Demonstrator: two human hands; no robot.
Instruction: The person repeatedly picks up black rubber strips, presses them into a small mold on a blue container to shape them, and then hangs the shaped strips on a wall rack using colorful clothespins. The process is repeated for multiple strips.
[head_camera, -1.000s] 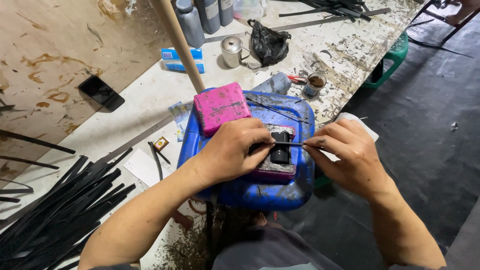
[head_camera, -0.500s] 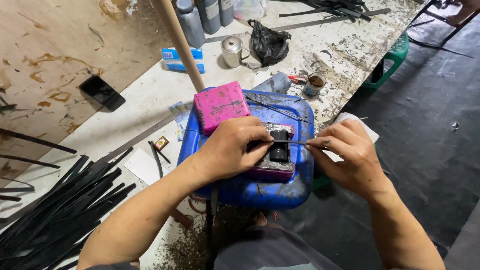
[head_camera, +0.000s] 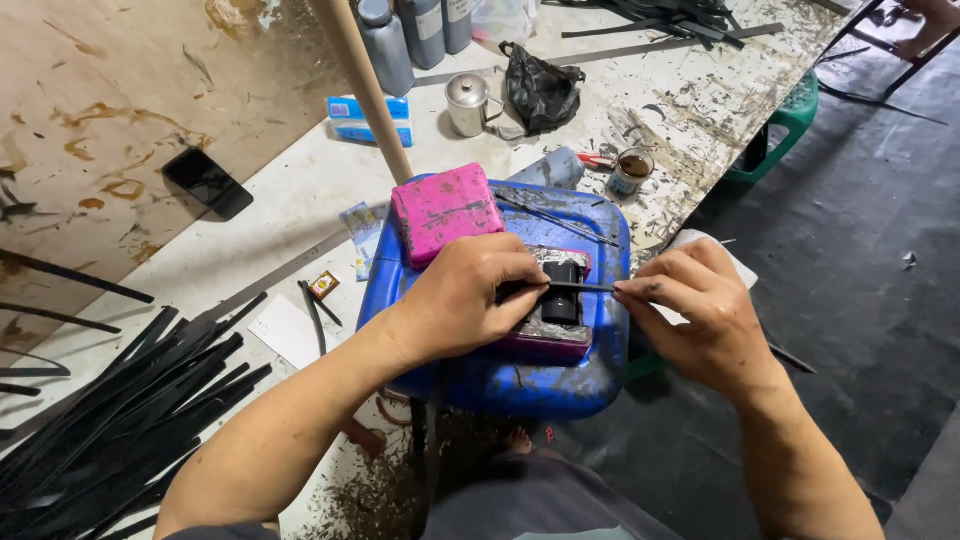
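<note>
My left hand (head_camera: 470, 300) rests on a blue plastic stool (head_camera: 520, 380) and pinches one end of a thin black strip (head_camera: 582, 287). My right hand (head_camera: 695, 315) pinches the other end of the same strip, pulled taut between both hands. Under the strip sits a small black block (head_camera: 560, 300) on a silvery, grimy pad with a pink edge (head_camera: 545, 335). A pink block (head_camera: 443, 210) lies on the stool's far left part.
A pile of long black strips (head_camera: 110, 420) lies at the left. A black phone (head_camera: 207, 182), blue packet (head_camera: 352, 120), metal cup (head_camera: 468, 103), black bag (head_camera: 542, 92), grey bottles (head_camera: 387, 45), wooden pole (head_camera: 365, 85), small jar (head_camera: 632, 172) and green stool (head_camera: 790, 125) stand around.
Both hands have stayed at the stool holding the strip; the right hand shifted slightly. Nothing else has moved.
</note>
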